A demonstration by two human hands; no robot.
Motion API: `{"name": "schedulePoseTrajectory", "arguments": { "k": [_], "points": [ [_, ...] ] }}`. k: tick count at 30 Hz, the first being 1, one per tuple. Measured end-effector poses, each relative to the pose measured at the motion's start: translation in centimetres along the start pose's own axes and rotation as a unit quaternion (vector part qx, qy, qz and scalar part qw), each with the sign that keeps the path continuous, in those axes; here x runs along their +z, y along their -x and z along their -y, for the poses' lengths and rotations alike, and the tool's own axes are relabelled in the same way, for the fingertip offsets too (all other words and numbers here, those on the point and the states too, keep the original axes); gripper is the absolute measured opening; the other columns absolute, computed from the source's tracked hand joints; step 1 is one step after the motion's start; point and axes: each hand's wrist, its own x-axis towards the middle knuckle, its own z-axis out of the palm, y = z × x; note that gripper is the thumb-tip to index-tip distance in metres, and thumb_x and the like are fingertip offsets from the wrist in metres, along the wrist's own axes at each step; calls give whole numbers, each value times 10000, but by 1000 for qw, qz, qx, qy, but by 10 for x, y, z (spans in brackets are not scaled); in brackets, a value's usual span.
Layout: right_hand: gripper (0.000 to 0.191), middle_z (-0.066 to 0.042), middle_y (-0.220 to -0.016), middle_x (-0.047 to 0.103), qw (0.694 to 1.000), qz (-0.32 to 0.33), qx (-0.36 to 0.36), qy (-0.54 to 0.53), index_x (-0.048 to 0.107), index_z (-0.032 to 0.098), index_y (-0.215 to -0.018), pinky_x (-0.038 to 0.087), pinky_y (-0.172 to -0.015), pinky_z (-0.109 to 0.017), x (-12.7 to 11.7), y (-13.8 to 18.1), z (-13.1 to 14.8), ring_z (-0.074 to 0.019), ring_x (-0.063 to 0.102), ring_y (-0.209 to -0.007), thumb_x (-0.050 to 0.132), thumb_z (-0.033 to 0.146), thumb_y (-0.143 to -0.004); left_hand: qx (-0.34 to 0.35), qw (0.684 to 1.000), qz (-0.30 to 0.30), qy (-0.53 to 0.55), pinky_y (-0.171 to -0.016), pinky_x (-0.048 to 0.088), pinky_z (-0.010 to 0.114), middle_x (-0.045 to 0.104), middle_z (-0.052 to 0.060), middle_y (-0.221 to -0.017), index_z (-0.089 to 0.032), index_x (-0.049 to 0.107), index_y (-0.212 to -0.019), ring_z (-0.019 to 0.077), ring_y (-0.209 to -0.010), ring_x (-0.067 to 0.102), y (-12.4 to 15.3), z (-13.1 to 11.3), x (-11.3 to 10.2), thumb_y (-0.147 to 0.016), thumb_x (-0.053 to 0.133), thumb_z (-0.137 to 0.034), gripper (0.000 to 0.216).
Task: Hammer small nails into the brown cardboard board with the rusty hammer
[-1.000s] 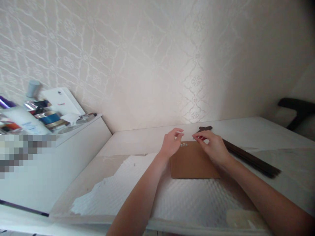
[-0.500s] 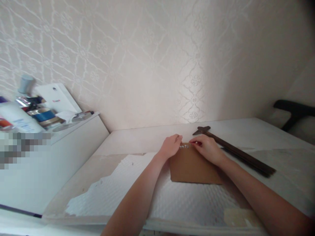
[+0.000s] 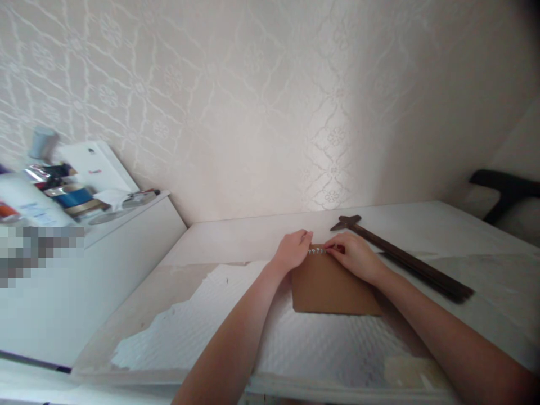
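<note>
A brown cardboard piece (image 3: 333, 289) lies on the worn white tabletop, with a row of several small shiny bits (image 3: 316, 251) along its far edge. My left hand (image 3: 293, 250) is closed at the cardboard's far left corner, its fingers bent over the edge. At the right end of the row, my right hand (image 3: 356, 256) has thumb and fingertips pinched together on the cardboard. Whatever sits in that pinch is too small to make out. Part of the cardboard's right side is hidden beneath my right hand and forearm.
A long dark brown stick-like object with a cross-shaped end (image 3: 400, 256) lies right of the cardboard. On the left, a white cabinet (image 3: 126, 270) carries a white box (image 3: 95, 166), a blue tape roll (image 3: 71, 196) and a white bottle (image 3: 34, 202). A black armrest (image 3: 506, 188) stands far right.
My right fingertips have moved slightly left and down onto the end of the shiny row. A small pale bit seen between those fingers before no longer shows. The left hand stays put.
</note>
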Motion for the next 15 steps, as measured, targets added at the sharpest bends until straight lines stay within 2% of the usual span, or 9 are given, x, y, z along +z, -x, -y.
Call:
{"name": "schedulePoseTrajectory", "arguments": {
  "k": [15],
  "points": [
    [204, -48, -693, 649, 997, 4, -61, 55, 694, 185, -752, 429, -681, -293, -2, 1, 3, -193, 574, -738, 501, 126, -787, -15, 1000, 2, 20, -816, 433, 294, 690, 77, -924, -165, 627, -890, 203, -898, 611, 1, -1, 0, -906, 295, -408, 412]
  ]
}}
